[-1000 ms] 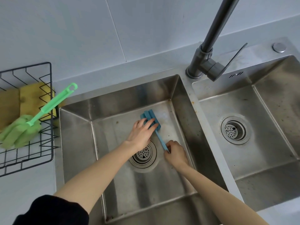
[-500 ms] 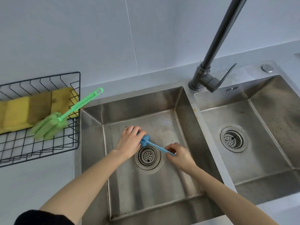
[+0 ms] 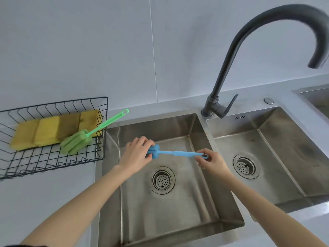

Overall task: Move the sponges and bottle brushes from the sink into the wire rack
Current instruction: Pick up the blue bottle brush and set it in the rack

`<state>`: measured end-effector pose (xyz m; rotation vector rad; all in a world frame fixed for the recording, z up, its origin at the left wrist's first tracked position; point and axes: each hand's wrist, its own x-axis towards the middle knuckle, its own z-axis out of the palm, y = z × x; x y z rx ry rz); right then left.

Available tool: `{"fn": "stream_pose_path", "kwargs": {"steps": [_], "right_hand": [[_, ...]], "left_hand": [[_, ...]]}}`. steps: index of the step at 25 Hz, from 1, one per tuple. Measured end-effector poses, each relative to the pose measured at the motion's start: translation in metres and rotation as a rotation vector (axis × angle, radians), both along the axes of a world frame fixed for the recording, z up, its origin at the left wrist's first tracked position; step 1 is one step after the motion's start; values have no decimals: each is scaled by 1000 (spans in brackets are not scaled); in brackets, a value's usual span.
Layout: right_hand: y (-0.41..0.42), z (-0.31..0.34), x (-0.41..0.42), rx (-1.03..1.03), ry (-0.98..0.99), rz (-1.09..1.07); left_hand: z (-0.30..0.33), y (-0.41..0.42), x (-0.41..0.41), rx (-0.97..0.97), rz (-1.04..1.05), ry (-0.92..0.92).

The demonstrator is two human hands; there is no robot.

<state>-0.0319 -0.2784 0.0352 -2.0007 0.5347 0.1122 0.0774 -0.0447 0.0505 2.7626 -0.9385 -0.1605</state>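
A blue bottle brush (image 3: 179, 153) hangs level above the left sink basin (image 3: 199, 207). My left hand (image 3: 137, 154) is closed around its sponge head, and my right hand (image 3: 211, 160) pinches the loop end of its handle. On the counter to the left stands the black wire rack (image 3: 53, 168). Inside it lie yellow and brown sponges (image 3: 51, 129) in a row. A green bottle brush (image 3: 80, 141) rests on them, its handle sticking out over the rack's right edge.
A dark curved faucet (image 3: 229, 56) rises behind the divider between the left basin and the right sink basin (image 3: 284, 157). Each basin has a round drain strainer. A white tiled wall runs along the back.
Both hands have lifted the blue brush off the basin floor and turned it level. It has shifted left toward the rack. The camera view has tilted up.
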Motion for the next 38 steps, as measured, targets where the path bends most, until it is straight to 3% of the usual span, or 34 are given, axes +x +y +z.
{"fn": "stream_pose_path", "kwargs": {"steps": [10,17,27,31,38], "right_hand": [[22,70,15,412,-296,-182],[73,102,53,734,-323,-156],[165,108,113,694,-114,-37],[183,103,125,675,-40,-22],[193,94,128,636,36,-73]], "left_hand": [[59,29,-17,-197,50,-154],[90,84,-11,-303,241,-212],[89,169,9,-286,459,-63],[80,187,8,-278,484,45],[71,194,10,-296,565,80]]}}
